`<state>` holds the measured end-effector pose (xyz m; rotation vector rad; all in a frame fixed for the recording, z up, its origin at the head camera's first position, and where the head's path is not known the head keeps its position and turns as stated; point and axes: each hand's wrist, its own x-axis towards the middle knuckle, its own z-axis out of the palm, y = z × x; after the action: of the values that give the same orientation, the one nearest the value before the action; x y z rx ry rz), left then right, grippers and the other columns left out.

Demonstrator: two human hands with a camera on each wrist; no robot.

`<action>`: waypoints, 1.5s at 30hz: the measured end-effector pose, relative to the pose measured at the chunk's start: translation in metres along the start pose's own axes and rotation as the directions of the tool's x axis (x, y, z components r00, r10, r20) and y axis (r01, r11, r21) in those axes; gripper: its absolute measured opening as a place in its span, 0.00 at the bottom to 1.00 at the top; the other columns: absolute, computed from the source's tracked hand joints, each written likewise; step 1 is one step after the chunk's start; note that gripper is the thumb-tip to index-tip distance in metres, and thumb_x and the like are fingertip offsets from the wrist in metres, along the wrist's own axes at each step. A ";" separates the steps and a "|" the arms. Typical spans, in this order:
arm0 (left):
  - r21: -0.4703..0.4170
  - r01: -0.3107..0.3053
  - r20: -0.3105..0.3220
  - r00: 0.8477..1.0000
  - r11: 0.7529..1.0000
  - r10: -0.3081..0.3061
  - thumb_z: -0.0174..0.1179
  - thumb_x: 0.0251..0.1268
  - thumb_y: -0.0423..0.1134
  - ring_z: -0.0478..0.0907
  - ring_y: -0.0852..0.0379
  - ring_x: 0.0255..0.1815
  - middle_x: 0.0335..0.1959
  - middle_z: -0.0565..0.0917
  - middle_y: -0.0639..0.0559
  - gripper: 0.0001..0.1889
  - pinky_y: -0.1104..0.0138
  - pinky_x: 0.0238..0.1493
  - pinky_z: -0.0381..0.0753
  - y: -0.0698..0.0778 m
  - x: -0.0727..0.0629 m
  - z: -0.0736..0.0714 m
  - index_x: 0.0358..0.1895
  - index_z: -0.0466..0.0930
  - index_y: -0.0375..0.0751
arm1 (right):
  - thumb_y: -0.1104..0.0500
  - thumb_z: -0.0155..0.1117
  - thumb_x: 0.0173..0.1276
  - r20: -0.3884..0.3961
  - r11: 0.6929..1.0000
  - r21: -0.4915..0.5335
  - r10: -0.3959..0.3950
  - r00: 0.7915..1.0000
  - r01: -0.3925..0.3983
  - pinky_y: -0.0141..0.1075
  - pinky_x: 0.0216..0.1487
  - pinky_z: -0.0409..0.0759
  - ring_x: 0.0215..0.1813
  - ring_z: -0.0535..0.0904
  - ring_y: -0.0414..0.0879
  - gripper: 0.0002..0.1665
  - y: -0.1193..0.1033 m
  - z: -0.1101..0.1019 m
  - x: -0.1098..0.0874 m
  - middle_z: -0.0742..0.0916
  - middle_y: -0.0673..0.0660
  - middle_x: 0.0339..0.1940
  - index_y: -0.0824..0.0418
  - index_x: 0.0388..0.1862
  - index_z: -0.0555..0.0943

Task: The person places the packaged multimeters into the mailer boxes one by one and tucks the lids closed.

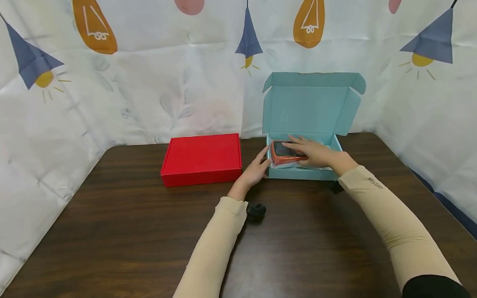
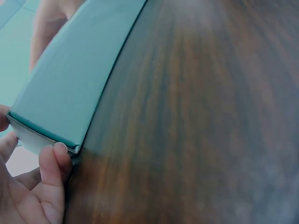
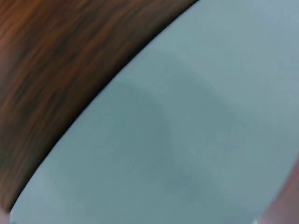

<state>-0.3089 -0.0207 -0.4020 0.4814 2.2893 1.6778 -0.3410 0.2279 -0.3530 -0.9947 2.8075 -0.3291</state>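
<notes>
An orange and dark-faced device (image 1: 283, 153), apparently a multimeter in clear wrap, lies in the left part of a teal cardboard box (image 1: 299, 174) whose lid stands up. My right hand (image 1: 312, 152) rests on the device with fingers stretched out over its face. My left hand (image 1: 255, 170) touches the left side wall of the box. Up close in the left wrist view, fingertips of the left hand (image 2: 32, 196) meet the box's near corner. The right wrist view shows mainly the teal box wall (image 3: 163, 140), so the right fingers are mostly hidden there.
A closed red box (image 1: 204, 155) sits on the dark wooden table (image 1: 126, 234), left of the teal box. The raised lid (image 1: 310, 103) stands in front of a printed white cloth (image 1: 215, 79) behind the table.
</notes>
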 end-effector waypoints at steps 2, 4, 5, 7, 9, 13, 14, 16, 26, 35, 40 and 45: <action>-0.011 0.003 0.004 1.000 1.000 -0.003 0.43 0.86 0.42 0.73 0.45 0.54 0.77 0.63 0.37 0.32 0.62 0.46 0.78 0.001 0.001 0.000 0.85 0.44 0.49 | 0.63 0.66 0.74 -0.005 0.999 0.037 0.009 1.000 -0.009 0.66 0.69 0.64 0.80 0.52 0.70 0.46 0.002 -0.005 -0.008 0.54 0.69 0.83 0.59 0.84 0.55; -0.017 0.008 0.011 1.000 1.000 -0.008 0.43 0.86 0.42 0.73 0.45 0.54 0.77 0.62 0.37 0.32 0.62 0.45 0.78 0.002 0.002 0.000 0.85 0.44 0.50 | 0.63 0.65 0.75 -0.010 0.997 0.072 0.025 1.000 -0.024 0.64 0.68 0.68 0.78 0.57 0.69 0.46 0.004 -0.009 -0.016 0.57 0.70 0.82 0.59 0.85 0.53; -0.018 0.009 0.013 1.000 1.000 -0.009 0.44 0.86 0.42 0.73 0.46 0.54 0.77 0.62 0.37 0.32 0.63 0.45 0.78 0.003 0.002 0.000 0.85 0.44 0.50 | 0.62 0.64 0.76 -0.013 0.996 0.087 0.038 0.999 -0.037 0.63 0.66 0.70 0.77 0.61 0.69 0.45 0.005 -0.010 -0.019 0.58 0.70 0.82 0.59 0.85 0.53; -0.016 0.014 0.013 1.000 1.000 -0.014 0.44 0.85 0.42 0.73 0.47 0.53 0.77 0.62 0.37 0.32 0.62 0.45 0.78 0.004 0.004 0.000 0.85 0.45 0.50 | 0.60 0.63 0.77 -0.029 0.992 0.103 0.072 0.997 -0.069 0.62 0.63 0.73 0.73 0.67 0.67 0.45 0.006 -0.013 -0.026 0.62 0.70 0.80 0.57 0.85 0.53; -0.010 0.022 0.007 1.000 1.000 -0.022 0.45 0.85 0.42 0.73 0.49 0.50 0.77 0.62 0.37 0.32 0.62 0.44 0.79 0.005 0.004 -0.001 0.85 0.45 0.50 | 0.59 0.62 0.78 -0.058 0.989 0.103 0.109 0.992 -0.103 0.61 0.59 0.76 0.66 0.75 0.65 0.43 0.007 -0.014 -0.033 0.65 0.69 0.79 0.55 0.85 0.54; 0.050 0.054 -0.025 0.998 0.997 -0.053 0.45 0.85 0.42 0.75 0.50 0.38 0.74 0.66 0.37 0.32 0.61 0.42 0.77 0.008 0.001 0.001 0.85 0.44 0.49 | 0.56 0.60 0.79 -0.148 0.977 0.107 0.197 0.969 -0.182 0.49 0.36 0.79 0.38 0.83 0.61 0.38 0.007 -0.013 -0.044 0.73 0.69 0.74 0.52 0.84 0.59; 0.075 0.062 -0.038 0.997 0.995 -0.060 0.45 0.85 0.43 0.76 0.48 0.36 0.71 0.69 0.36 0.32 0.60 0.42 0.77 0.009 0.001 0.002 0.85 0.44 0.49 | 0.56 0.59 0.79 -0.177 0.974 0.107 0.216 0.960 -0.199 0.46 0.31 0.76 0.31 0.81 0.61 0.37 0.008 -0.011 -0.047 0.75 0.70 0.72 0.53 0.83 0.61; 0.119 0.075 -0.075 0.995 0.990 -0.066 0.46 0.85 0.43 0.78 0.45 0.38 0.68 0.72 0.36 0.32 0.57 0.46 0.78 0.011 0.000 0.004 0.84 0.46 0.47 | 0.57 0.59 0.80 -0.243 0.967 0.117 0.247 0.938 -0.224 0.43 0.25 0.69 0.29 0.80 0.61 0.34 0.010 -0.009 -0.054 0.79 0.70 0.68 0.55 0.81 0.64; 0.357 0.029 -0.166 0.986 0.934 0.033 0.54 0.79 0.45 0.63 0.41 0.76 0.76 0.65 0.37 0.33 0.45 0.70 0.68 0.029 0.001 0.003 0.82 0.56 0.42 | 0.58 0.55 0.81 -0.521 0.927 0.235 0.374 0.767 -0.292 0.59 0.45 0.79 0.54 0.82 0.66 0.25 0.026 -0.009 -0.077 0.84 0.70 0.59 0.64 0.73 0.73; 0.208 -0.018 -0.306 0.948 0.978 0.083 0.52 0.79 0.41 0.75 0.42 0.67 0.75 0.69 0.40 0.30 0.51 0.63 0.77 0.037 0.010 -0.023 0.80 0.60 0.40 | 0.49 0.55 0.82 -0.677 0.859 0.427 0.510 0.531 -0.282 0.59 0.52 0.78 0.56 0.82 0.67 0.27 0.039 -0.015 -0.085 0.85 0.71 0.57 0.66 0.69 0.77; 0.123 -0.010 -0.315 0.948 0.992 0.048 0.52 0.79 0.40 0.74 0.43 0.68 0.76 0.67 0.41 0.31 0.51 0.65 0.76 0.030 0.019 -0.025 0.81 0.59 0.41 | 0.48 0.53 0.82 -0.631 0.782 0.558 0.616 0.470 -0.276 0.57 0.57 0.77 0.64 0.78 0.64 0.31 0.045 -0.016 -0.087 0.81 0.67 0.66 0.63 0.75 0.71; 0.047 -0.016 -0.301 0.953 0.999 0.030 0.51 0.80 0.42 0.69 0.42 0.72 0.78 0.64 0.42 0.32 0.50 0.69 0.71 0.027 0.027 -0.024 0.82 0.56 0.42 | 0.50 0.53 0.82 -0.540 0.733 0.625 0.655 0.528 -0.270 0.60 0.64 0.73 0.70 0.71 0.68 0.37 0.050 -0.017 -0.085 0.73 0.72 0.72 0.64 0.82 0.58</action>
<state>-0.3403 -0.0226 -0.3696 0.2757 2.5462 1.8240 -0.3089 0.3223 -0.3443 0.1462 3.1882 -1.5572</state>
